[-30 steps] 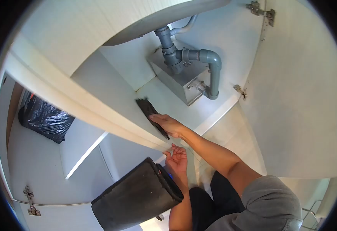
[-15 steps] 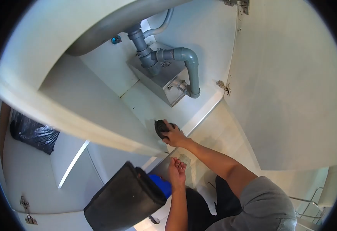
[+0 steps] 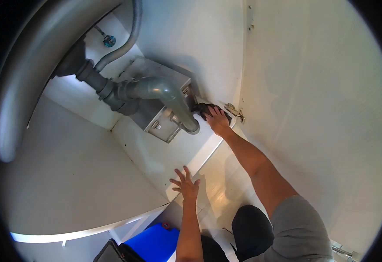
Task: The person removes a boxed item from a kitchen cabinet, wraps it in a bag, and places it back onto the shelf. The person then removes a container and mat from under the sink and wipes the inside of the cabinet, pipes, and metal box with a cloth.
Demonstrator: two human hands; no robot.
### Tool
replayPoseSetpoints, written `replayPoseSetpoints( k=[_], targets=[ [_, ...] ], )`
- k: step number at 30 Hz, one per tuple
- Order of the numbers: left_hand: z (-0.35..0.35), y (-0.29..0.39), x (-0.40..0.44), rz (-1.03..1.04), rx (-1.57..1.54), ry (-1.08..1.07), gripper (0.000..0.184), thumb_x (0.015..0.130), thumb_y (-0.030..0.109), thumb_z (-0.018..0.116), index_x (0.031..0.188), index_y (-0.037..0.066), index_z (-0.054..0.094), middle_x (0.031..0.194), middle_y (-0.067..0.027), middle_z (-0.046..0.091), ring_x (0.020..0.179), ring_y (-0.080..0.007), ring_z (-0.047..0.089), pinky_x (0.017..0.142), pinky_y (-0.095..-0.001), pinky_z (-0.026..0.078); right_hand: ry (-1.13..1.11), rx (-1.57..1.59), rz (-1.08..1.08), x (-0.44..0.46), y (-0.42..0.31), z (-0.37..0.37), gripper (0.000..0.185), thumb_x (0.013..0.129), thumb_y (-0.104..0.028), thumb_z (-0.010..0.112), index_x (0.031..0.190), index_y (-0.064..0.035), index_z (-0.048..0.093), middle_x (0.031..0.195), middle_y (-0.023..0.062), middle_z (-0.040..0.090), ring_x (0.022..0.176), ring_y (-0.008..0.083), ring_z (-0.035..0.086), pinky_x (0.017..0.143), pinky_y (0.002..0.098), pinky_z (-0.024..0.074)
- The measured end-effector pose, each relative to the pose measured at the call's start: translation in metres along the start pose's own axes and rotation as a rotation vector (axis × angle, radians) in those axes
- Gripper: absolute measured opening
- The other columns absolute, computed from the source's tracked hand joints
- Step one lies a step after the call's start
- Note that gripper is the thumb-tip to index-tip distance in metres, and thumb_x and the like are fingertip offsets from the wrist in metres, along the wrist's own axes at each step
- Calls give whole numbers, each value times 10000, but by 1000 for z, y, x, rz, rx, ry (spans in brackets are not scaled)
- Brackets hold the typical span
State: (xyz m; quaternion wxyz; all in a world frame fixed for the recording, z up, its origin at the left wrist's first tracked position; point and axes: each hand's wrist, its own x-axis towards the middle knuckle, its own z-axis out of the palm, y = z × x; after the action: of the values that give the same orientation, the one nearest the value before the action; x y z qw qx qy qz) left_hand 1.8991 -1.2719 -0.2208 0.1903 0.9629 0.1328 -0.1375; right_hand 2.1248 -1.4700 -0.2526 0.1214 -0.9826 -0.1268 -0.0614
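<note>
Box [image 3: 164, 130] on the cabinet floor [image 3: 141, 146], partly behind the pipe [image 3: 156, 89]; cloth [image 3: 203, 108] right of the box; door [image 3: 313, 109] farther right.

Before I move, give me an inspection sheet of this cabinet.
Surface: pale cabinet floor, with a few dark specks.
Job's things: dark item, perhaps a cloth, under the right hand, near the door hinge.
Clutter: blue item and black item, low in view.
Hands: right, laid over the dark item, grip unclear; left hand open, fingers spread, by the floor's front edge, contact unclear.
Cables: nothing seen.
Surroundings: grey drain pipe, metal box, grey hose, open door.
</note>
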Motion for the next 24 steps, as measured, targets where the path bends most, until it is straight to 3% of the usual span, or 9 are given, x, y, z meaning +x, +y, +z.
replayPoseSetpoints(
  k=[5,9,11,14,16,18,20,23,24],
  targets=[
    [13,-10,16,-31,87,29,657,882,205,565,1431,344,232,1512,-188,88,1254,-655,29,831,-830,140,129,39,90,-34,-13,6,338,923,-230,434,1227,-145,553,1396,125,369,1282,351,334,1042,490,291],
    [14,-12,17,34,121,113,588,892,161,536,1409,328,311,1468,-216,232,1222,-681,95,776,-838,184,307,162,-37,-112,-31,-10,256,853,-109,511,1071,-104,645,1260,133,494,1160,344,419,974,474,348],
    [13,-8,17,32,114,128,583,891,161,536,1404,332,319,1466,-210,242,1221,-682,97,781,-839,177,307,608,-110,-155,-46,-6,253,835,-69,515,1053,-93,641,1182,152,528,1072,330,463,925,431,374],
    [18,-12,20,-11,110,125,604,895,189,548,1406,378,289,1510,-131,173,1257,-649,68,841,-825,146,-45,893,-95,-180,-60,-22,263,805,-22,516,1028,-91,636,1072,155,564,975,330,489,879,396,391],
    [19,-10,21,-44,150,101,604,892,210,553,1407,380,287,1507,-132,180,1255,-649,77,836,-825,162,315,797,-88,-154,-61,-26,276,785,9,507,1009,-91,632,1003,138,581,906,325,494,848,397,389],
    [16,-10,20,-64,193,82,605,889,231,558,1407,382,286,1504,-133,187,1252,-649,87,831,-824,178,295,588,-89,-114,-40,-38,270,833,-127,573,1100,-101,593,1180,208,501,994,385,461,868,431,413],
    [20,-11,20,-11,205,125,606,871,259,580,1400,368,307,1491,-139,221,1239,-655,125,818,-818,224,352,414,36,-87,-40,-37,351,809,-164,613,1158,-131,598,1312,192,416,1033,391,434,870,485,401],
    [15,-16,24,0,164,82,601,850,267,606,1380,374,343,1485,-146,233,1210,-674,168,798,-821,242,150,101,107,-75,-61,-6,397,804,-92,556,1199,-118,581,1358,181,384,1061,381,439,914,478,385],
    [-21,9,12,-47,166,-21,568,867,238,601,1387,239,371,1439,-172,321,1249,-594,242,871,-740,305,112,359,194,-78,-79,-6,395,801,-72,536,1191,-115,590,1349,184,398,1071,386,442,928,458,383]
  ],
)
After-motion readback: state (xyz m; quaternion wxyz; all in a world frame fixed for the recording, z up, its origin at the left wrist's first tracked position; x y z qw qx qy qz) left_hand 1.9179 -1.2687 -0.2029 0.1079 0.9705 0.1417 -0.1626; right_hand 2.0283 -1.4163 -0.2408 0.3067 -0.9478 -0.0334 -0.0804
